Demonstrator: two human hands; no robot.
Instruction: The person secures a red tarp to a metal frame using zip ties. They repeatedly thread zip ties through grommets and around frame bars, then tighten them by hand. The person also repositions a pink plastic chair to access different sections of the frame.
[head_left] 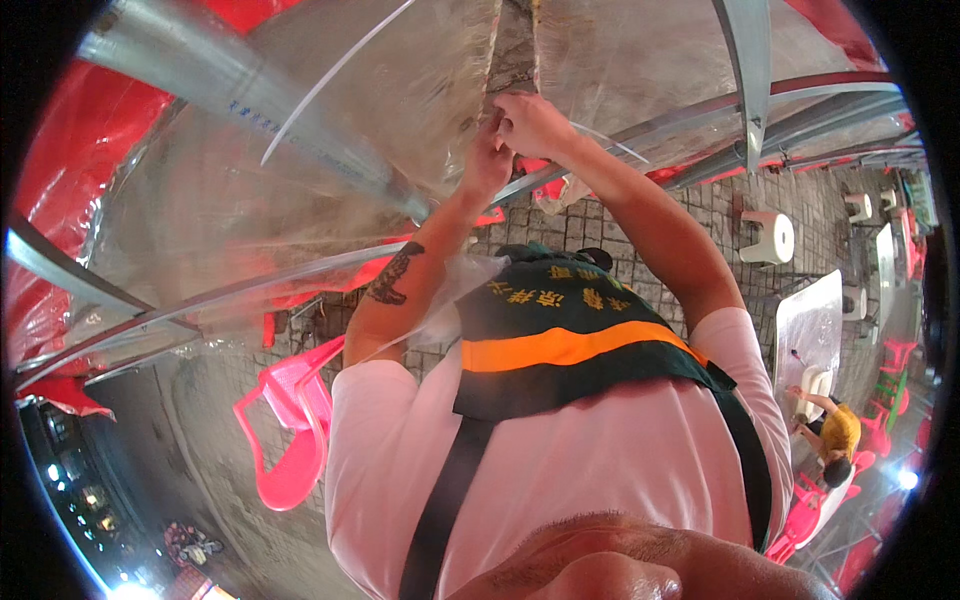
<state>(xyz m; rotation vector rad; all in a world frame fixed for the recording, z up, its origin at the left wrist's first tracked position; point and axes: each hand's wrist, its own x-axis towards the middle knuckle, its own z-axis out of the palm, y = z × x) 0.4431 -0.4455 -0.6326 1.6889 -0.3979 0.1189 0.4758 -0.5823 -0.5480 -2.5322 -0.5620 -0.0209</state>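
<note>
Both hands meet at the top centre, by the narrow gap between two clear plastic sheets. My left hand is closed, its fingertips bent in against the other hand. Just above it, my right hand is closed too, with fingers curled together. Whatever they pinch is small or hidden. The left sheet and the right sheet hang on either side. One thin white strip curves over the left sheet; another thin white strip shows behind my right wrist.
Metal poles and a curved bar frame the sheets. A pink plastic chair stands at left. To the right are a white stool, a table and a person in yellow. Paving lies below.
</note>
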